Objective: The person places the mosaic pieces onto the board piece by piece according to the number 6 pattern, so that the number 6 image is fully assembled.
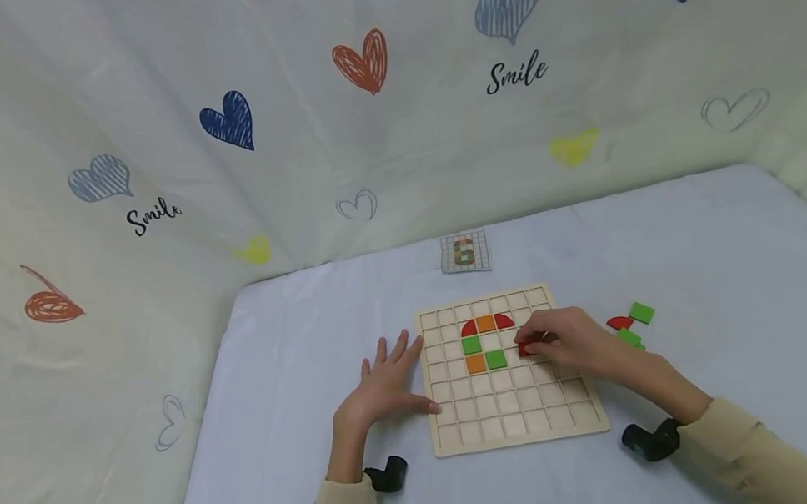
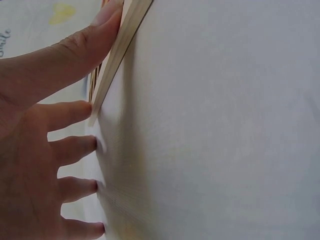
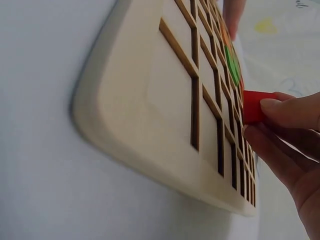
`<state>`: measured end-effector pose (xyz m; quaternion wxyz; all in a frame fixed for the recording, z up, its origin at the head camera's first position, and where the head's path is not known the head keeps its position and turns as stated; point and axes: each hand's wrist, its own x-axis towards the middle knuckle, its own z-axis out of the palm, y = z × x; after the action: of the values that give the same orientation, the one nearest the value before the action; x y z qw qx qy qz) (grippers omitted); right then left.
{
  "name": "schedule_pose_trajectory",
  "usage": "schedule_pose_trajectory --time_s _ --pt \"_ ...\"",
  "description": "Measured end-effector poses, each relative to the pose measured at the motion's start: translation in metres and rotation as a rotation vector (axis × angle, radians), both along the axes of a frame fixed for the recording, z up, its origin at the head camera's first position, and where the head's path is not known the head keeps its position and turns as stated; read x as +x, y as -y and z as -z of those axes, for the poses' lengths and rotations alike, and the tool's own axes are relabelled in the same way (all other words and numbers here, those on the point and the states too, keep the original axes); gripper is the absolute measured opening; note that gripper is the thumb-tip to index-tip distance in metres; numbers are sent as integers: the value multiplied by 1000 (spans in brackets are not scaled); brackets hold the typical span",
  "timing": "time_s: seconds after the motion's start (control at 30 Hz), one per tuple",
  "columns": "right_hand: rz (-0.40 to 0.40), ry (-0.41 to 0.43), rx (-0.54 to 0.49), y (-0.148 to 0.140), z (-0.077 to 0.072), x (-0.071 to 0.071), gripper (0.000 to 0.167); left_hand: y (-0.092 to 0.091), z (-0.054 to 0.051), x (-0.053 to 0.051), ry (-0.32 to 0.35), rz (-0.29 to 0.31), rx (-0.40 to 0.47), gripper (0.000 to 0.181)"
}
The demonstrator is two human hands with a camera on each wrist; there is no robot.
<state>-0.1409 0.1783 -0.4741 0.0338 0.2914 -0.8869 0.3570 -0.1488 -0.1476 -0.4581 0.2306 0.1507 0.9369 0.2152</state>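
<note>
A wooden grid board [image 1: 471,431] lies on the white-covered table. My right hand [image 1: 569,341] pinches a red tile [image 3: 253,106] between thumb and fingers, at the board's surface right of the middle; its full shape is partly hidden. On the left, my left hand [image 1: 382,385] has its fingers spread, with the thumb [image 2: 75,52] and index finger touching the board's left edge. Set in the grid are two red quarter-round tiles [image 1: 468,328], orange square tiles [image 1: 476,363] and green square tiles [image 1: 496,359].
Right of the board lie loose tiles: a red rounded one [image 1: 620,323] and green ones [image 1: 641,313]. Behind the board is a small pattern card [image 1: 464,253] with a coloured figure on a grid. A white curtain [image 1: 420,141] printed with hearts hangs behind the table.
</note>
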Motion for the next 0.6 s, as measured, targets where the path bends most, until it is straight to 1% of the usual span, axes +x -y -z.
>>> schedule_pose_trajectory --time_s 0.1,0.3,0.47,0.6 --pt "-4 22 6 5 1 0 18 0 0 2 0 0 8 110" --pt "-48 63 22 11 0 -6 16 -1 1 3 2 7 -6 110" --pt "-61 59 46 16 0 -10 15 -2 -2 2 8 7 1 110" --pt "-49 36 66 20 1 -10 13 -1 -2 2 10 -1 -6 110"
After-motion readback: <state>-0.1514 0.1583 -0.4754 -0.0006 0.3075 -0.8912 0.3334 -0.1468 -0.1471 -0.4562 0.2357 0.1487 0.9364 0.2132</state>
